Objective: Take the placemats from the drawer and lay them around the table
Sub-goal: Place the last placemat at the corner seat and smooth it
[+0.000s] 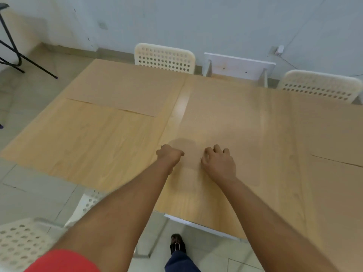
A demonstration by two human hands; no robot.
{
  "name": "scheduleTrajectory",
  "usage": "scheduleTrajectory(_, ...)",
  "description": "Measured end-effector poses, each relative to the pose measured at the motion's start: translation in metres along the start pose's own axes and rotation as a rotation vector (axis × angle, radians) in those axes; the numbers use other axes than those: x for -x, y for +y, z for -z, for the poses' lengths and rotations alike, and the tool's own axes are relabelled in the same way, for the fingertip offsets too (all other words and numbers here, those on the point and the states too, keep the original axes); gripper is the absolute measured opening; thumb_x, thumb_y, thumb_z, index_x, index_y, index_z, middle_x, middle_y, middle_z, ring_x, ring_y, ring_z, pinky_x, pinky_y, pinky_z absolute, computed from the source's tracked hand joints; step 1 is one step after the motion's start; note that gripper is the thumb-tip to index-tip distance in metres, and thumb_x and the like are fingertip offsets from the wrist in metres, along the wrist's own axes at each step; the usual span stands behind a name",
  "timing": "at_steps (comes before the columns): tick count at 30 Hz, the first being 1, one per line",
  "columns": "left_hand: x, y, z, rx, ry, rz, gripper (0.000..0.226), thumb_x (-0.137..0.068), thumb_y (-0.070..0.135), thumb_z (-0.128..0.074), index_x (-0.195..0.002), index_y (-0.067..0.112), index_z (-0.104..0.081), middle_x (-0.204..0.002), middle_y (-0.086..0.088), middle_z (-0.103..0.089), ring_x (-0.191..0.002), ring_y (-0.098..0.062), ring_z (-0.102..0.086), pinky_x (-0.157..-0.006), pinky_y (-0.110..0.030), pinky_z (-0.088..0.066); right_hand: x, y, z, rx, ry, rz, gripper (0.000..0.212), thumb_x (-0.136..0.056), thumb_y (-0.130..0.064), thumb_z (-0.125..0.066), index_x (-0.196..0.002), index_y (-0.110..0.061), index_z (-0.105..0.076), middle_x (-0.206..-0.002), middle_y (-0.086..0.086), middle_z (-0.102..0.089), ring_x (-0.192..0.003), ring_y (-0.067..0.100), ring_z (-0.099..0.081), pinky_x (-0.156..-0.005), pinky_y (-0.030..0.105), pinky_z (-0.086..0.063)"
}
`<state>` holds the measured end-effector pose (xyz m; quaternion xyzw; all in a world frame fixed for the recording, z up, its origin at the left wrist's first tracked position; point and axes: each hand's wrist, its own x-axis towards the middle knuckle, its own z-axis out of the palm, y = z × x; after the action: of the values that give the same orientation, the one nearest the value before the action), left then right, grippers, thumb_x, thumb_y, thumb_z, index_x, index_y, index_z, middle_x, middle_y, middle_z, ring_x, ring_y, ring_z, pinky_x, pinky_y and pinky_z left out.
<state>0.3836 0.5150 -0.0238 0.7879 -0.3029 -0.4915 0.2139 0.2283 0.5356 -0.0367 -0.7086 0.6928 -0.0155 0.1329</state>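
Your left hand [170,154] is curled into a fist at the left edge of the middle placemat [222,122], and your right hand [219,161] rests on it with fingers bent; I cannot tell whether either pinches it. Another placemat [125,91] lies flat at the far left of the table [88,138], and a third [341,173] lies at the right edge.

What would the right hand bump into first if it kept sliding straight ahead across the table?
Nothing soon: the right hand rests on a placemat, and the table ahead looks bare. Past the far edge, the white board by the wall seems first, though depth is unclear.
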Motion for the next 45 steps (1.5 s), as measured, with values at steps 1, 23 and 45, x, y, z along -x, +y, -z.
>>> scheduleTrajectory(1, -0.003, 0.003, -0.001, 0.007, 0.0, 0.005, 0.06, -0.078, 0.018, -0.073, -0.129, -0.003, -0.048, -0.124, -0.019, -0.058, -0.108, -0.034, -0.061, -0.09, -0.039, -0.054, -0.002, -0.002, 0.001, 0.003, 0.005, -0.003, 0.036, -0.093, -0.036, -0.04, -0.12, -0.016, -0.054, -0.122, 0.006, -0.053, -0.109, 0.031, -0.047, -0.085, 0.041, -0.046)
scheduleTrajectory(23, 0.021, 0.059, 0.079, 0.115, -0.14, -0.735, 0.064, -0.074, -0.009, -0.039, -0.109, 0.036, -0.067, -0.093, -0.005, -0.071, -0.079, -0.018, -0.06, -0.058, -0.024, -0.043, -0.033, -0.025, 0.096, -0.246, 0.479, -0.019, 0.054, -0.088, -0.018, -0.054, -0.139, -0.01, -0.037, -0.14, 0.013, -0.041, -0.123, 0.033, -0.042, -0.095, 0.043, -0.045)
scheduleTrajectory(45, 0.001, -0.139, 0.437, 0.188, -0.113, -0.554, 0.048, -0.088, 0.021, -0.064, -0.133, 0.015, -0.052, -0.125, -0.008, -0.064, -0.11, -0.025, -0.062, -0.099, -0.041, -0.048, 0.082, -0.38, 0.143, -0.176, 0.545, 0.21, 0.037, -0.09, -0.007, -0.035, -0.108, -0.025, -0.063, -0.089, 0.006, -0.07, -0.067, 0.014, -0.032, -0.096, 0.037, -0.029)
